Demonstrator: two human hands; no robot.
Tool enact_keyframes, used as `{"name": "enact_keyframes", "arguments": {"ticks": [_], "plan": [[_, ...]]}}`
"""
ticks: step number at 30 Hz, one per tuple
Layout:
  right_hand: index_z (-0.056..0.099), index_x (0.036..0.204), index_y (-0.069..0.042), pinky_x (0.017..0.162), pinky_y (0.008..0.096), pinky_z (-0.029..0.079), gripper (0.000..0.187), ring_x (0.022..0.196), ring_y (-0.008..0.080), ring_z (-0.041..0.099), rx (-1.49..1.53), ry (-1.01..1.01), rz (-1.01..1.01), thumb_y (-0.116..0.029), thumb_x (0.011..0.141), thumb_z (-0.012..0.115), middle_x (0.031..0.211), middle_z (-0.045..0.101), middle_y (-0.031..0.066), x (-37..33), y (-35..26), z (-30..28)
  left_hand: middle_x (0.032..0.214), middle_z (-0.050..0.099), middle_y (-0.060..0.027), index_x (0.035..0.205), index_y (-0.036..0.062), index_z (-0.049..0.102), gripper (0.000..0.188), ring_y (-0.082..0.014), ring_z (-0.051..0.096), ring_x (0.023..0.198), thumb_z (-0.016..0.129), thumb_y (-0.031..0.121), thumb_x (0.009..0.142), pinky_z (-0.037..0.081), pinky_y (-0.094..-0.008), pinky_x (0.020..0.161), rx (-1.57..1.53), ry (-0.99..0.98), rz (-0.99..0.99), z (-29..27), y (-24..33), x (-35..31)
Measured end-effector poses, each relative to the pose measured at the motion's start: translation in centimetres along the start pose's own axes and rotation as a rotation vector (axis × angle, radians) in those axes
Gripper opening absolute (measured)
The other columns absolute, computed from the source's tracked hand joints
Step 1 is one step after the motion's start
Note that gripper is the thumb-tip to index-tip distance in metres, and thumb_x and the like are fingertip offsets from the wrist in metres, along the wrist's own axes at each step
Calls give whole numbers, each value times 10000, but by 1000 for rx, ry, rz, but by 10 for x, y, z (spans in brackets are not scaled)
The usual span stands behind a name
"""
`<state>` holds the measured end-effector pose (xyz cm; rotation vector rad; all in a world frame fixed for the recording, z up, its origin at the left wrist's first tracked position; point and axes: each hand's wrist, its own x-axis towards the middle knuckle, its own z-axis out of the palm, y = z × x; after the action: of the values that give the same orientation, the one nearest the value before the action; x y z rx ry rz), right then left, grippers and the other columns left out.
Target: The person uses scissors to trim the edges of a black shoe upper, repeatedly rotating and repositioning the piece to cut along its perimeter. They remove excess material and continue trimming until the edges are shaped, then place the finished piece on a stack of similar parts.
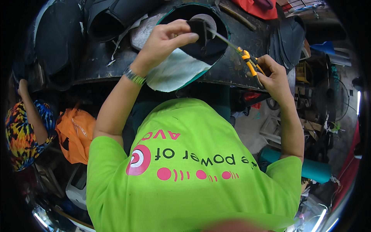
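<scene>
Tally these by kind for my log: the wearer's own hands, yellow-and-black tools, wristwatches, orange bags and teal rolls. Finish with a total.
Wearer's hands: 2 (left hand, right hand)
Yellow-and-black tool: 1
Wristwatch: 1
Orange bag: 1
Teal roll: 1
Total: 6

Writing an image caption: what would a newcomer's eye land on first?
The bright green shirt fills the lower middle. Next comes the yellow-and-black tool in the right hand, right of centre, while the left hand holds a black piece near the top. An orange bag stands out at left.
</scene>
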<state>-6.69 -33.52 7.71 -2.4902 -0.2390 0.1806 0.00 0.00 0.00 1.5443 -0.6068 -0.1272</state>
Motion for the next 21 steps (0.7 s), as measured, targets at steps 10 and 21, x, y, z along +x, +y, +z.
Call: {"name": "enact_keyframes", "arguments": {"ticks": [10, 21], "plan": [[616, 926, -65, 490, 170, 354, 234, 509, 6, 457, 679, 343, 208, -201, 868, 798, 640, 533, -67, 22, 60, 50, 1145, 610, -83, 917, 60, 665, 357, -285, 634, 1018, 863, 255, 694, 503, -376, 861, 687, -153, 124, 16, 48, -62], [634, 815, -42, 470, 212, 368, 270, 515, 39, 457, 390, 232, 290, -225, 814, 832, 607, 518, -50, 38, 81, 65, 1229, 629, -259, 1381, 1, 521, 487, -377, 610, 1184, 628, 54, 908, 458, -439, 1022, 446, 32, -46, 47, 49, -61]]}}
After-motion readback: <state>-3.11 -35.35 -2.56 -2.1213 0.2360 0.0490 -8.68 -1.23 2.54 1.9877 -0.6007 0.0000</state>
